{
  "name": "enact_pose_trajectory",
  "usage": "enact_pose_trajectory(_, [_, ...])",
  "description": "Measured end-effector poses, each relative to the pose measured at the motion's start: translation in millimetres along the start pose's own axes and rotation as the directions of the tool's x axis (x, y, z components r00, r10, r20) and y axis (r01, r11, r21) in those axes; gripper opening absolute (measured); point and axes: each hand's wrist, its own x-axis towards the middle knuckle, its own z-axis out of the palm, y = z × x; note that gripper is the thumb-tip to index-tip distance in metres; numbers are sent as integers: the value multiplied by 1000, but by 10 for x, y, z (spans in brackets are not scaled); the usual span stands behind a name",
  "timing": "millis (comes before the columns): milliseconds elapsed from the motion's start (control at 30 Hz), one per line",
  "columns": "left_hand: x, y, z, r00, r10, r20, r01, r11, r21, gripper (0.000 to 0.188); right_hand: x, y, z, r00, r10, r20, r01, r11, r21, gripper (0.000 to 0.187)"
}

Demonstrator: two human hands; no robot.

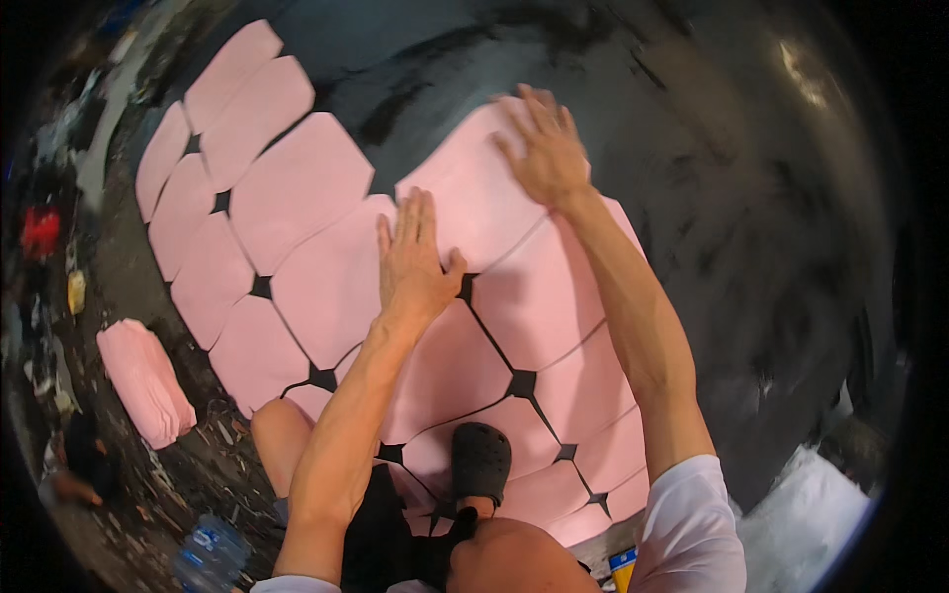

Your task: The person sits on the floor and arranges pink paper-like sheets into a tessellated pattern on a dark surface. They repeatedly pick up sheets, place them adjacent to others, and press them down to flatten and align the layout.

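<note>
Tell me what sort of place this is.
Probably a rough workshop or work yard: pink sheets laid side by side on a dark surface, and a pink stack on littered ground.

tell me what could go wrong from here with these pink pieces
The dark clog rests on the laid pink pieces, so it might scuff or shift them. The right hand, over the far piece, could nudge it askew. The pink stack sits on littered ground, so it may pick up dirt.
</note>
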Motion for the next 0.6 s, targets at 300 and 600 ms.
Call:
enact_pose_trajectory(300, [-1296,-816,-781,809,-401,-429,187,868,-459,39,-1638,-26,-1022,916,235,325,-85,906,-415,74])
enact_pose_trajectory(600, [-3738,-4526,-2113,100,-993,-64,940,115,-320,101,-2119,-768,-1253,802,318,506,-29,866,-499,74])
